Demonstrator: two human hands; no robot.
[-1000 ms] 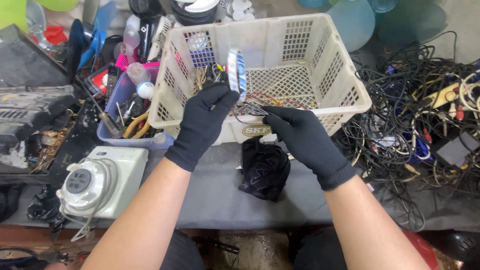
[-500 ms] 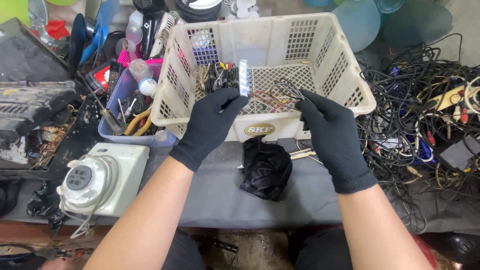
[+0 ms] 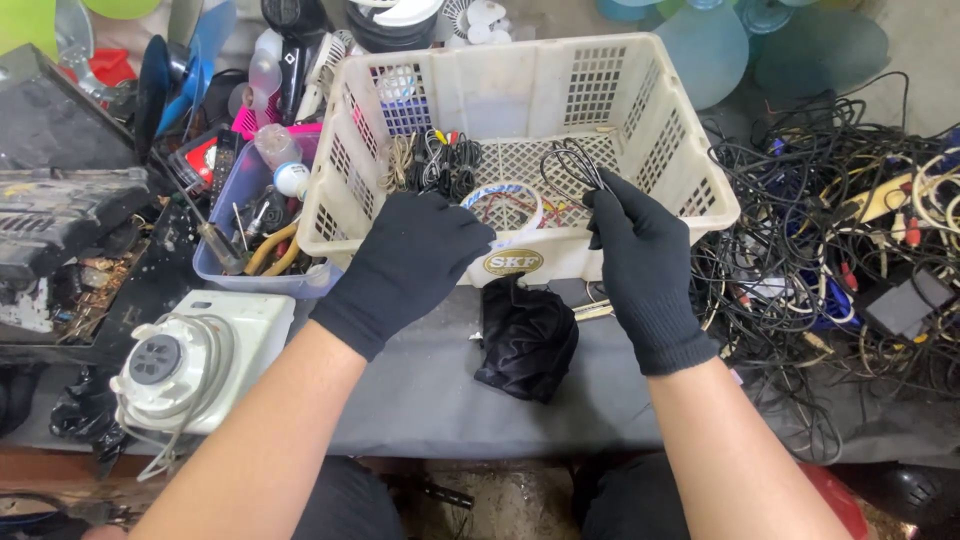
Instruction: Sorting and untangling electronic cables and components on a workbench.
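We keep the left hand clamped on the white strip and the right hand pinching the black wire loop — both over the basket — parting them slowly.

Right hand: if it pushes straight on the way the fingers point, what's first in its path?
Probably the black wire loop pinched at the right hand fingertips, then the white basket far wall. Depth is unclear from one view.

Black knit gloves on left hand and right hand — forearms bare.
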